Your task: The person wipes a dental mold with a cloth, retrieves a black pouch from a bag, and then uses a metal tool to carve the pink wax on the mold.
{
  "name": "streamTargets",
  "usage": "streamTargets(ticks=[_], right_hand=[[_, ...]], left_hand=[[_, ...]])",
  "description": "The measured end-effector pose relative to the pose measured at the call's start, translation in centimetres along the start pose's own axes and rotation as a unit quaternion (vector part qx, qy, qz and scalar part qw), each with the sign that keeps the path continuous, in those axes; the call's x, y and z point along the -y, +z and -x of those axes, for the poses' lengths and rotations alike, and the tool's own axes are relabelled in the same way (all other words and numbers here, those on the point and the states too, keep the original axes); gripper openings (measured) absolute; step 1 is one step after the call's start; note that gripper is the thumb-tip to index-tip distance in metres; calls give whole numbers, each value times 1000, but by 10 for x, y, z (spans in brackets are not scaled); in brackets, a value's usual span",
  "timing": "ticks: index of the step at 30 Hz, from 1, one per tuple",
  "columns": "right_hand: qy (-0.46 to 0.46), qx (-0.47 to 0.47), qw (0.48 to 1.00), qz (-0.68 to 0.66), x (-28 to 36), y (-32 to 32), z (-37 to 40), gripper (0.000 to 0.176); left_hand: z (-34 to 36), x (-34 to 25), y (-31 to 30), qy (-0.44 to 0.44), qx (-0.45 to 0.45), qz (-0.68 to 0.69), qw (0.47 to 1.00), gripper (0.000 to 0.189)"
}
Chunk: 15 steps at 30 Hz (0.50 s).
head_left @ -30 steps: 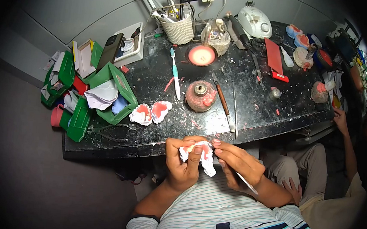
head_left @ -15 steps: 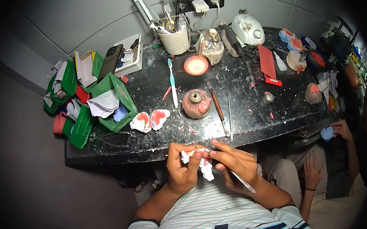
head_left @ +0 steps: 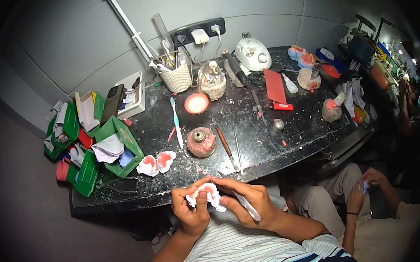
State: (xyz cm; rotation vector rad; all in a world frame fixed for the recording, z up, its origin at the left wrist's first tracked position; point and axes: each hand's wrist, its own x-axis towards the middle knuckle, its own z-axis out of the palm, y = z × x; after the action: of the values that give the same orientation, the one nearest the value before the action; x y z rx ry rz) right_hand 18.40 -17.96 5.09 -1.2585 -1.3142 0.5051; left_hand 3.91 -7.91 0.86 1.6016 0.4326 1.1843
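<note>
My left hand [head_left: 192, 210] grips a white plaster dental cast [head_left: 211, 189] with a pink wax arch, its thumb pressed on the near side. Close against the cast's right side, my right hand [head_left: 253, 202] is closed round a slim, pale metal hand tool [head_left: 248, 207]. The tool's broad end points down and right; its working end is hidden by my fingers. Both hands are in front of the bench edge. On the bench lie a wooden-handled wax knife [head_left: 224, 144] and a thin metal instrument [head_left: 238, 150]. Two more casts with pink wax [head_left: 156, 163] sit to the left.
A spirit lamp [head_left: 201, 142], a dish of wax [head_left: 196, 103] and a toothbrush [head_left: 176, 121] stand or lie on the black bench [head_left: 286, 156]. Green boxes [head_left: 121, 146] crowd the left end. At right, a co-worker's hands [head_left: 359, 195] hold something blue.
The view has swung, so the bench items sit further left and lower. The cast is turned to show more of its pink arch. The co-worker's hands have come together round the blue thing.
</note>
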Motion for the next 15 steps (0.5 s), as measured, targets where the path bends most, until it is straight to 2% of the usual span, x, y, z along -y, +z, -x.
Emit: streamTargets(ticks=[1,2,3,5,7,9,10,11,14,15], right_hand=[[-4,2,1000,-4,1,1,0,41],[35,20,999,-30,2,2,1,43],[75,40,995,-58,2,3,2,45],[152,41,974,-165,-1,7,6,44],[213,24,945,-248,-2,10,7,42],[250,25,932,-263,-6,7,6,36],[249,15,926,-283,-9,5,7,35],[249,5,920,-302,-11,4,7,35],[248,-26,909,-333,-15,4,7,36],[243,-30,916,-319,-14,2,6,36]], left_hand=[[0,0,-2,20,-8,-38,999,20],[0,-1,0,22,-19,-50,998,21],[-7,-4,-1,89,-11,-128,988,21],[-13,-9,-4,140,20,-225,964,20],[-12,-8,-3,149,31,-229,962,21],[-13,-8,-4,165,67,-239,955,22],[-16,-10,-5,180,90,-254,946,29],[-20,-14,-7,197,108,-259,939,46],[-37,-17,-23,210,41,-257,942,75],[-45,-17,-36,211,-1,-291,933,70]])
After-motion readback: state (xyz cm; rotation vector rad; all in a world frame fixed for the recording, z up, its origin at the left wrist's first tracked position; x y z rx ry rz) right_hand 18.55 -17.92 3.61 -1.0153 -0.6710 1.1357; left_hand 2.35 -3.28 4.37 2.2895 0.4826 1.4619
